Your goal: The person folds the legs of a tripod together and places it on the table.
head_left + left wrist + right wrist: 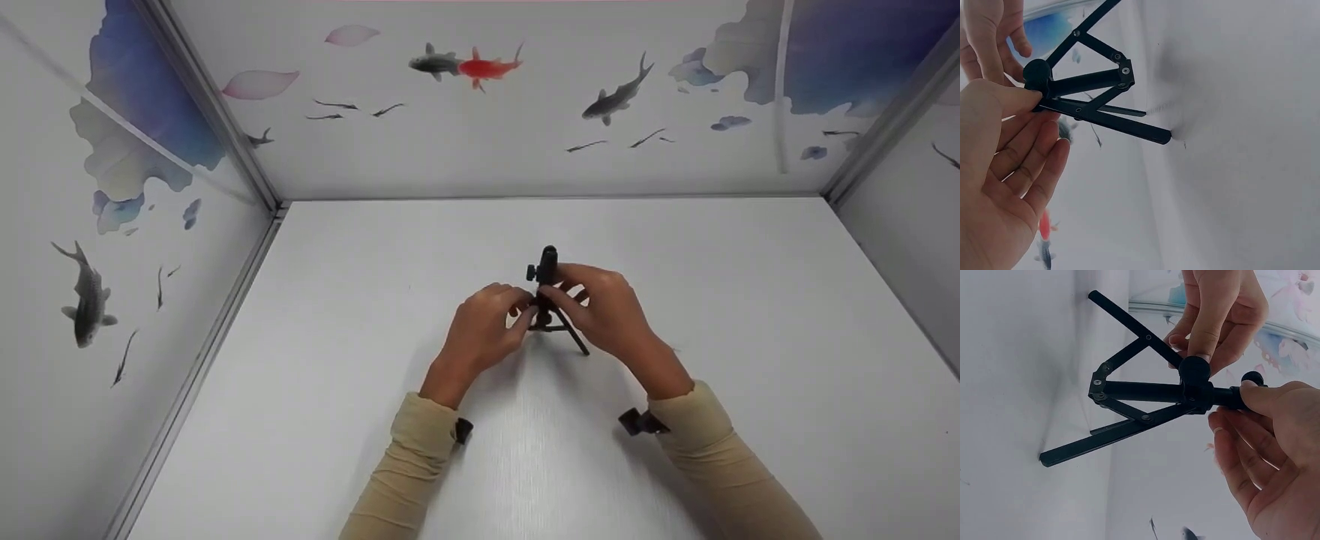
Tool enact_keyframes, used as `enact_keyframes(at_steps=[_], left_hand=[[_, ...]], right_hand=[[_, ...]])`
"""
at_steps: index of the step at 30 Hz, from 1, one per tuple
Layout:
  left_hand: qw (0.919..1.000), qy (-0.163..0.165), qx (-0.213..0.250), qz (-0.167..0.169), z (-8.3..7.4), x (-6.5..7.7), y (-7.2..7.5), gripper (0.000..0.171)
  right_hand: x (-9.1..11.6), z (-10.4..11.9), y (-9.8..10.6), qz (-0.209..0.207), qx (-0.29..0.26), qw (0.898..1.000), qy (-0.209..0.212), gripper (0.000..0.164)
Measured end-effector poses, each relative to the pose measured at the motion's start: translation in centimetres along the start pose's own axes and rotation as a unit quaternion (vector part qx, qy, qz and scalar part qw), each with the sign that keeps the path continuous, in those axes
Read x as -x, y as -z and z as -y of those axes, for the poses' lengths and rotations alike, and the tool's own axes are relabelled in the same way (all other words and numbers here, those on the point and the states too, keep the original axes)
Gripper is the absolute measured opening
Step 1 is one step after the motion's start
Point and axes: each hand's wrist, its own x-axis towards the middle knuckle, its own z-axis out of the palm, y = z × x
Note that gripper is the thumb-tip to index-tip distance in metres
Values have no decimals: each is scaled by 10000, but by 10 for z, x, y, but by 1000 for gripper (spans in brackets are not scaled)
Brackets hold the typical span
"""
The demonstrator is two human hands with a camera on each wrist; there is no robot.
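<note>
A small black tripod (pixel 548 264) stands upright on the table with its legs spread. In the right wrist view its legs (pixel 1100 440), hinged braces and centre column (pixel 1140 391) show clearly. My left hand (pixel 486 324) pinches the collar at the top of the legs, its thumb by a large round knob (pixel 1194 370). Higher up, my right hand (pixel 616 315) grips the upper column between thumb and fingers, right beside a smaller knob (pixel 1252 377). In the left wrist view the left hand's other fingers (pixel 1044 163) are loosely bent below the collar. The tripod's top is out of the wrist views.
The white table (pixel 360 247) stretches around both hands. White panels with painted fish and blue washes stand at the back (pixel 517 150), left (pixel 45 225) and right. Small black wrist mounts (pixel 637 421) sit at the beige sleeve cuffs.
</note>
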Motion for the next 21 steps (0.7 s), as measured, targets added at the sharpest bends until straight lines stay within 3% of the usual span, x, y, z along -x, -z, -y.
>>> enact_keyframes(at_steps=[12, 21], left_hand=[[9995, 148, 277, 86, 2, -1, 0, 10], [9996, 52, 271, 38, 3, -1, 1, 9]], right_hand=[[0, -3, 6, -98, -145, 9998, -70, 23], [-1, 2, 7, -80, -227, 9996, -147, 23]])
